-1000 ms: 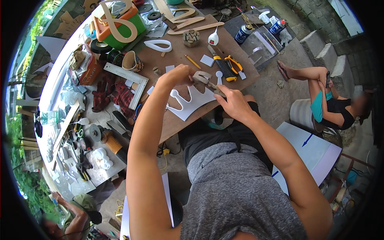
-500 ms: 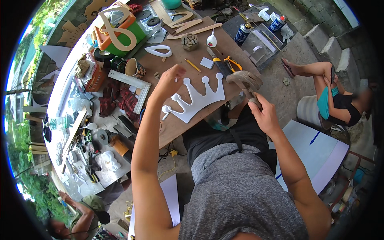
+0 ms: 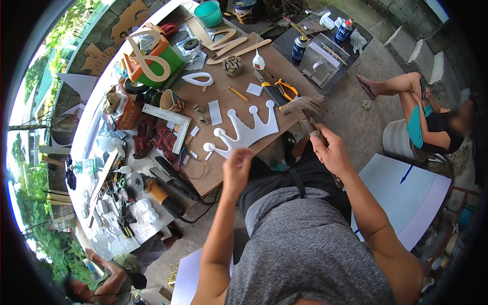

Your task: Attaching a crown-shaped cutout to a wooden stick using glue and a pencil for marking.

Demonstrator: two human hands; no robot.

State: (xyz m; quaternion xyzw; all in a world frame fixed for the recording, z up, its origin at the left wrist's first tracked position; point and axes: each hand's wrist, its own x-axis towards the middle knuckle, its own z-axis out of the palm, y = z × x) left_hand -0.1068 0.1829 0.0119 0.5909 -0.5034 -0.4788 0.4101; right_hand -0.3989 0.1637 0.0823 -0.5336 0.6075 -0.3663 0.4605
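Note:
My right hand is wrapped round the handle of a claw hammer, whose worn head is raised beyond the table's near right edge. A white crown-shaped cutout with round-tipped points lies flat at the table's near edge. Just in front of its lower left part is my left hand, its fingers curled together; what they hold, if anything, is hidden. To the left of the crown are a white rectangular strip and smaller white pieces.
Beyond the crown lie a yellow pencil, a yellow-black cutter, orange-handled pliers and a glue bottle. A metal square and angle grinder are to the left. One person sits right; another is lower left.
My left hand has come back from above the table toward my body, uncovering the white strip, and its fingers have curled in. My right hand still holds the hammer. The whole view has shifted slightly.

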